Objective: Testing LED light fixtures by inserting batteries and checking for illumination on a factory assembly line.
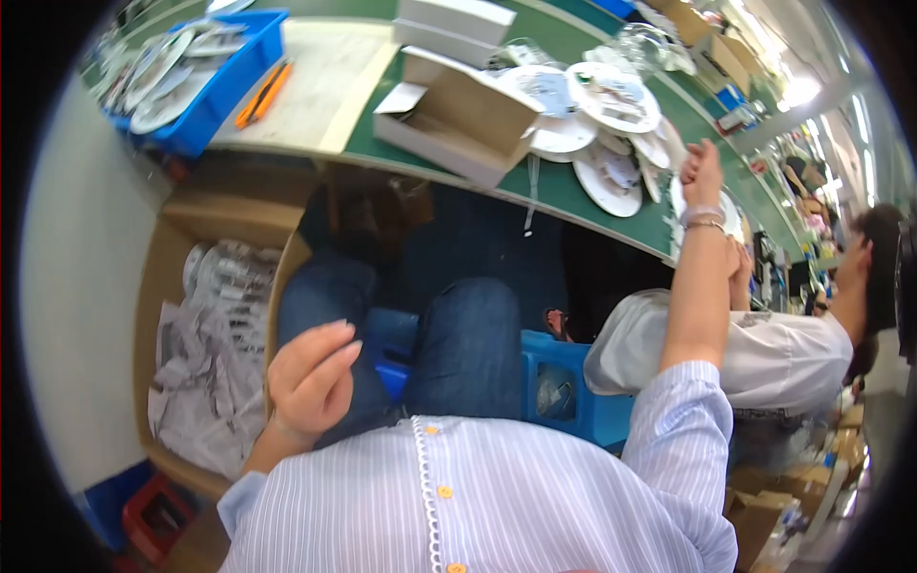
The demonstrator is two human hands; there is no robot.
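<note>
My left hand (313,379) hovers over my lap beside the cardboard box (153,315), its fingers stretched out and nothing in them. At the far right of the green workbench (382,158), my right hand (702,174) reaches beside a pile of round white discs (611,100) with small parts on them. Its fingers are curled; whatever they hold, if anything, is hidden. Another white disc (732,215) lies partly behind my right wrist. Left of the pile, an open white carton (458,115) stands on the bench.
A blue bin (196,134) full of white discs stands at the back left, near an orange-handled cutter (263,95). The cardboard box holds crumpled paper (210,392) and stacked parts. Close on my right sits a person in light clothing (764,358). A blue stool (573,382) stands between us.
</note>
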